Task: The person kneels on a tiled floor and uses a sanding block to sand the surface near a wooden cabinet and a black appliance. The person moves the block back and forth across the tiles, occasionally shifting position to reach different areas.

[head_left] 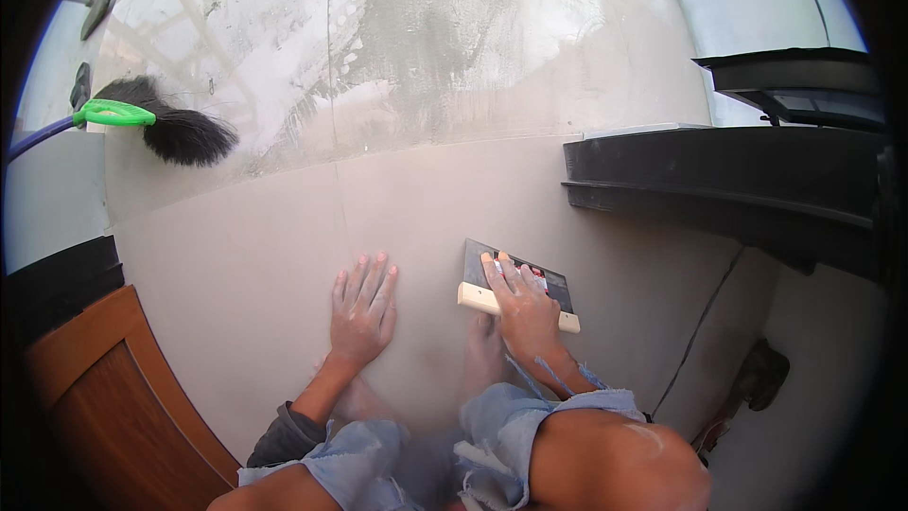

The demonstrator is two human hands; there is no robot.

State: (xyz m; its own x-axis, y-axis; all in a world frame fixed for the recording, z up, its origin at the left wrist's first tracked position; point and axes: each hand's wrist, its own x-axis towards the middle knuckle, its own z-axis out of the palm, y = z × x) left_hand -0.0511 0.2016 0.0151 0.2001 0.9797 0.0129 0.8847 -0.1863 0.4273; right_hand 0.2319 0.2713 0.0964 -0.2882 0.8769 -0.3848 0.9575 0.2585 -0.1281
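Beneath both hands, pale floor (284, 218), poss. slick w/ dust: palm could skid. Just behind R hand (525, 308), bare foot (485, 345): toes risk knock if R jerks back. L hand (363, 312) flat, empty. Held under R's spread fingers, wide scraper (478, 270); uneven press. could gouge.

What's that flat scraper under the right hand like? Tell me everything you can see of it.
The flat scraper has a broad, dark, metal-looking blade and a pale, wood-looking strip along the edge nearer the person. It slants down to the right in the picture. The right hand lies across it, fingers stretched over the blade, partly hiding a red-and-white patch. Whether it touches the floor is unclear.
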